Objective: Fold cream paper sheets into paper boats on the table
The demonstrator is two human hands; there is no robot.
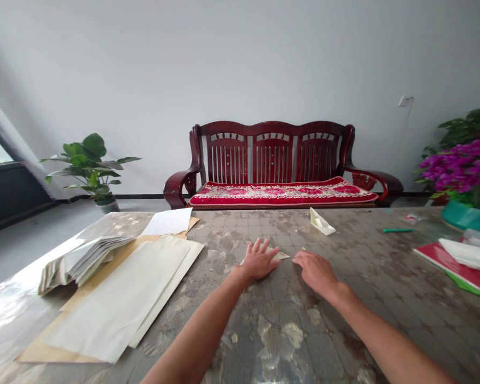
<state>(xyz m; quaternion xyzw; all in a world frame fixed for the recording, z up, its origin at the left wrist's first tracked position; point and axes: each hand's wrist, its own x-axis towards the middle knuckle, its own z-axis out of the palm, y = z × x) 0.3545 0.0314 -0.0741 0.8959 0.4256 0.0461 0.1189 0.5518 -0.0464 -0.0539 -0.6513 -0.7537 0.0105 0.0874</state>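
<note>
A small piece of folded cream paper [279, 254] lies flat on the patterned tabletop, its pointed end to the right. My left hand [261, 260] rests palm down over most of it with fingers spread, so much of the fold is hidden. Just right of the paper's tip, my right hand [316, 271] is low at the table with its fingers curled together. Nothing shows between those fingers, and a small gap separates them from the tip. Beyond my right hand stands a folded paper boat [322, 224] in cream paper.
To the left lie large cream sheets [120, 298] on brown paper, a thick stack of folded papers [84, 261] and a white sheet [167, 221]. At right are a green pen [397, 230], a red booklet [440, 258] and a teal flowerpot [468, 216]. A wooden bench [270, 128] stands behind.
</note>
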